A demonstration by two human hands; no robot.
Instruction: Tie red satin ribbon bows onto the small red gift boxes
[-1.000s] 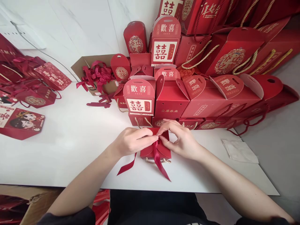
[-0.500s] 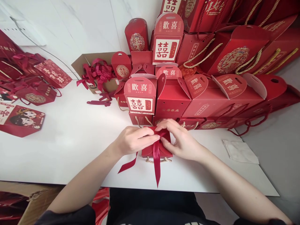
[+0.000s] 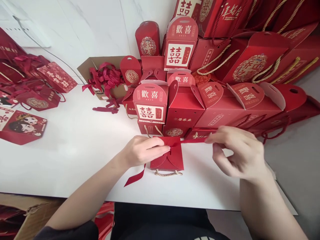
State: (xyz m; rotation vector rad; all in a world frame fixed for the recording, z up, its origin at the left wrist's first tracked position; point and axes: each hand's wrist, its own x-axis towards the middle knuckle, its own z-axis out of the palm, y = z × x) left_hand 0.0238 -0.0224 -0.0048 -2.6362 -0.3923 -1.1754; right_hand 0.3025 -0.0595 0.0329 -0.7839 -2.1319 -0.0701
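A small red box (image 3: 167, 162) with folded flaps and a twisted cord handle stands on the white table. My left hand (image 3: 146, 150) pinches the dark red ribbon (image 3: 136, 177) on top of the box, and one ribbon end hangs out at the left. To the right, my right hand (image 3: 237, 151) is raised with curled fingers, blurred by motion. A narrow red strip of ribbon runs from the box top towards its fingertips, which seem closed on it; the exact grip is unclear.
Stacked red gift boxes (image 3: 186, 115) stand close behind the small box. A cardboard box (image 3: 85, 68) of ribbons sits at the back left. More red boxes (image 3: 27, 128) lie at the left. An open carton (image 3: 37, 218) is below the table's left front edge.
My right hand has moved away from the box to the right. The ribbon end that hung down the box's front is no longer there. My left hand stays nearly still.
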